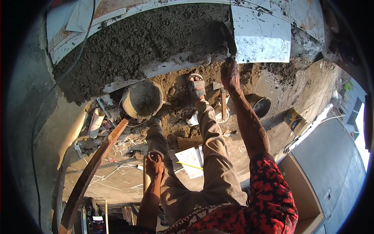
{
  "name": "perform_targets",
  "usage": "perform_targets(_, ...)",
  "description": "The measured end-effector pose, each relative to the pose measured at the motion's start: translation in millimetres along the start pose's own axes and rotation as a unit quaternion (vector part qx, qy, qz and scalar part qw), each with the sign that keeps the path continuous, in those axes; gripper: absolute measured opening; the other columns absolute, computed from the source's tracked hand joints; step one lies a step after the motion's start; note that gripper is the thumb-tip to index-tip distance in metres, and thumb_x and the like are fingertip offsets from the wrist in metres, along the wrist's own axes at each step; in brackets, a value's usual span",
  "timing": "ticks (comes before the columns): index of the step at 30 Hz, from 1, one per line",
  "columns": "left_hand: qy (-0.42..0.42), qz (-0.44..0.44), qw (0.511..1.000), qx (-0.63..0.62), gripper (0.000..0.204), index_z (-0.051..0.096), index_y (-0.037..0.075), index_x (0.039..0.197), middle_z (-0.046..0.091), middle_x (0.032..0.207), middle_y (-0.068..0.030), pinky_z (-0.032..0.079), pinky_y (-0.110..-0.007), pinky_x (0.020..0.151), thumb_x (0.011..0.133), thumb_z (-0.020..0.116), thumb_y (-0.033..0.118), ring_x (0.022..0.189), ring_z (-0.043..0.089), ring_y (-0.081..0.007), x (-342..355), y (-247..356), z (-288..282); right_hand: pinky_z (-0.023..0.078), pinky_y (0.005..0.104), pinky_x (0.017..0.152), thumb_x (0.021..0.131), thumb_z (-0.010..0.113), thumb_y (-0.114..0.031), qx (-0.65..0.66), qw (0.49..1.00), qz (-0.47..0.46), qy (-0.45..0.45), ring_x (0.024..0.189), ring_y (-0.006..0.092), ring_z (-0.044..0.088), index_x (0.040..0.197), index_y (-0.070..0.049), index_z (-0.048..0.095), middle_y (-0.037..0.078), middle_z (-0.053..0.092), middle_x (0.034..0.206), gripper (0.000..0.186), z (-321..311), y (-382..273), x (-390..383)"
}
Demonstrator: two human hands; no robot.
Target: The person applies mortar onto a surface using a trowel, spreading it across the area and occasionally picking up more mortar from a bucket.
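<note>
My right hand [230, 73] is closed around the handle of a trowel [229, 37]. The trowel's dark blade lies on the wet grey mortar [156, 35], right beside the left edge of a white tile [261, 35]. At my left knee, my left hand [155, 167] rests with its fingers curled; what they grip, if anything, is hidden. A bucket [142, 99] with grey mortar inside stands below the mortar bed. Between my right forearm and my sandalled foot [196, 87] is a hammer-like tool with a wooden handle [223, 105].
A dark bucket [259, 105] lies right of my forearm. A long wooden beam [93, 175] slants up on the left, near a pale tube [96, 123]. A black cable [70, 70] crosses the left side. A grey panel [331, 156] stands at right; debris covers the ground.
</note>
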State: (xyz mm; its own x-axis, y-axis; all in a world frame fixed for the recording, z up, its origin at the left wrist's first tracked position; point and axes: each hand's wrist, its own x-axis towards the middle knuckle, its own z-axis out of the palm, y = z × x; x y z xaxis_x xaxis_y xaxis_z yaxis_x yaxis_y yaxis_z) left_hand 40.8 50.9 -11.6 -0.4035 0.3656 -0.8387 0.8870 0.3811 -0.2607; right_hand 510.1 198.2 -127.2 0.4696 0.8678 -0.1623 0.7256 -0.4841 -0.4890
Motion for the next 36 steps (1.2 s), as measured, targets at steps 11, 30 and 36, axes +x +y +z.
perform_targets(11, 0.000, 0.018, 0.999, 0.031, 0.053, 0.047, 0.014, 0.129, 0.061, 0.119, -0.0168, 0.050, -0.045, 0.085, 0.087, 0.056, 0.044, 0.102, 0.062, -0.0361, -1.9, 12.4, 1.8, 0.046, 0.0505, 0.077, 0.086, 0.051, -0.010, 0.057, 0.998, -0.014, 0.034, 0.092, 0.0471, 0.056, 0.129, 0.001, 0.033, 0.029, 0.055, 0.102, 0.047, 33.9, -7.7, 7.0)
perform_targets(30, -0.008, -0.006, 0.998, 0.062, 0.052, 0.045, 0.018, 0.129, 0.061, 0.118, -0.0148, 0.049, -0.047, 0.085, 0.087, 0.055, 0.047, 0.104, 0.061, -0.0359, -2.2, 13.6, -0.4, 0.049, 0.0431, 0.071, 0.088, 0.055, -0.009, 0.113, 0.986, 0.100, 0.073, 0.081, 0.0428, 0.056, 0.118, 0.002, 0.041, 0.027, 0.055, 0.103, 0.035, 55.3, -43.5, 35.3)
perform_targets(36, -0.016, -0.005, 0.999, 0.050, 0.052, 0.045, 0.015, 0.129, 0.060, 0.120, -0.0160, 0.048, -0.048, 0.088, 0.087, 0.055, 0.045, 0.107, 0.059, -0.0363, -3.7, 16.5, -9.6, 0.046, 0.0515, 0.073, 0.085, 0.055, -0.004, 0.199, 0.979, 0.039, -0.036, 0.089, 0.0479, 0.054, 0.118, 0.002, 0.043, 0.028, 0.052, 0.103, 0.036, 86.8, -82.5, -31.6)
